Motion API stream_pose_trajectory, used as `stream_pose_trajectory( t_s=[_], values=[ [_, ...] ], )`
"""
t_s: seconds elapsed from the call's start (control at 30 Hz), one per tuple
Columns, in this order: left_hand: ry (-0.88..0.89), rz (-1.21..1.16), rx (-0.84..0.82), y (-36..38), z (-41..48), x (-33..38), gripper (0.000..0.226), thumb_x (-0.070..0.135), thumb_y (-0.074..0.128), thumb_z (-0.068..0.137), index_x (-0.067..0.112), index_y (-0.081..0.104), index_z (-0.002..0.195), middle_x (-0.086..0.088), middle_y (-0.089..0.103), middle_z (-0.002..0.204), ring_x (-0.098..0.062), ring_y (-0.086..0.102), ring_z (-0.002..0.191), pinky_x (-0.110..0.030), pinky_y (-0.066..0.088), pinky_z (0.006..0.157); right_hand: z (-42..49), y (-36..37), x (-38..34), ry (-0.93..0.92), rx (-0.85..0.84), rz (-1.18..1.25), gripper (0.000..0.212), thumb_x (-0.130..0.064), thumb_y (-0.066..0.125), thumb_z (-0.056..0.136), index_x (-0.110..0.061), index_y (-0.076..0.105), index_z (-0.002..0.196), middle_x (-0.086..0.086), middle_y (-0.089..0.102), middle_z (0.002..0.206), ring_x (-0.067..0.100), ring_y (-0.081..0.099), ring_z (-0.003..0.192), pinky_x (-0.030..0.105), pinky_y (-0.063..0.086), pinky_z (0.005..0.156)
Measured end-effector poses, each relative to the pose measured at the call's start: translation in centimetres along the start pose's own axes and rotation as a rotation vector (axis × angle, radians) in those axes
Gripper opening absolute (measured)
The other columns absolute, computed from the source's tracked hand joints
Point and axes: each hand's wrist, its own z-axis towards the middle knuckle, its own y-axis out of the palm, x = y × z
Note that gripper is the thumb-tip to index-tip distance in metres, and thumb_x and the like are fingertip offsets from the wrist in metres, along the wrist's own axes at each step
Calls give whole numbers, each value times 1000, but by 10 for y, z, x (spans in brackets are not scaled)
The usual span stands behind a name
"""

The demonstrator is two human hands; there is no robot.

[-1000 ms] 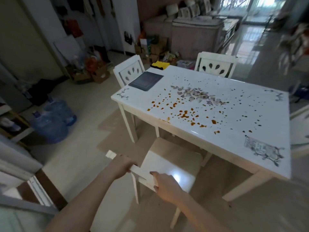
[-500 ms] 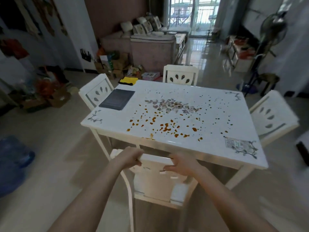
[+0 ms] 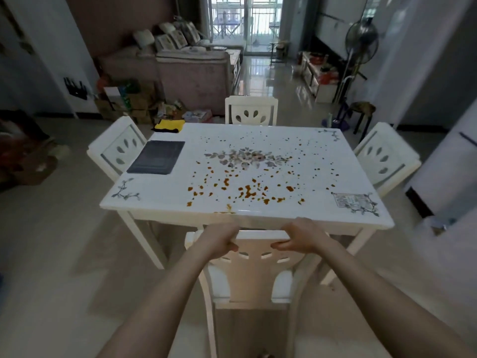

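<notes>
Two grips: left hand [image 3: 219,240], right hand [image 3: 300,236] curl over chair [image 3: 254,276] top rail, apart. Likely stiff, fairly heavy, glossy-slick; rail best hold.

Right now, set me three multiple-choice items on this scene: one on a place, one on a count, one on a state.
1. Where is the yellow cloth?
A. on the sofa
B. on the floor by the fan
C. at the far left corner of the table

2. How many white chairs stand at the table?
A. two
B. four
C. six

3. What are the left hand and right hand doing?
A. gripping the top rail of the near chair
B. lying flat on the tabletop
C. wiping up the spots

Answers:
1. C: the cloth sits at that corner, beyond the dark mat.
2. B: one chair stands at each side.
3. A: the fingers of both hands curl over the rail.
</notes>
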Motion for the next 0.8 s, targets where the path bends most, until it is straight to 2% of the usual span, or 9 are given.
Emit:
stream_pose_trajectory(
  t_s=[0.1,0.17,0.23,0.27,0.4,0.57,0.7,0.8],
  values=[
    [18,4,2,6,-1,-5,27,32,67,83,24,41,87,-1,61,105,-22,57,93,-34,40,70,-4,3,-2,24,-15,-8,48,-66,61,75,-19,60,74,-5,59,68,10,51,60,24,38,53],
    [26,-24,18,8,-2,-7,30,34,69,82,26,40,83,2,61,101,-17,54,86,-31,41,67,-3,4,-4,34,-75,7,43,-63,67,73,-24,67,91,-7,66,83,10,58,73,25,48,65],
    [33,-50,39,9,-4,-11,29,37,71,79,25,45,81,4,62,97,-13,53,83,-30,41,66,-2,8,-3,49,-137,21,47,-57,71,71,-30,65,109,-9,66,97,12,60,87,28,50,75],
    [43,-52,42,9,-4,-13,29,37,72,78,25,46,81,4,63,96,-12,51,81,-29,40,65,-1,11,-3,44,-142,2,50,-57,71,71,-31,63,113,-9,66,99,13,60,88,28,51,76],
    [85,-23,35,8,-4,-13,27,39,70,79,21,49,82,1,63,95,-12,48,77,-27,32,62,0,19,3,21,-70,-90,54,-62,67,70,-27,64,111,-5,67,88,14,61,78,28,48,63],
    [108,-17,29,10,-2,-28,29,41,71,78,20,55,90,2,65,94,-15,56,81,-27,36,64,-3,21,-8,4,-13,-74,40,-51,71,76,-20,66,100,0,69,94,17,63,83,29,51,72],
    [112,5,6,7,-3,-36,32,42,69,80,18,59,98,2,65,95,-16,57,83,-25,34,64,-1,28,-16,-4,24,-48,39,-49,72,77,-18,67,100,0,70,97,16,64,84,31,55,76],
    [113,-4,24,8,-4,-36,29,41,70,80,17,58,93,2,65,91,-13,53,76,-25,32,61,-1,28,-16,-11,42,-47,38,-49,72,77,-17,66,98,-1,70,95,15,64,82,30,54,74]
  ],
)
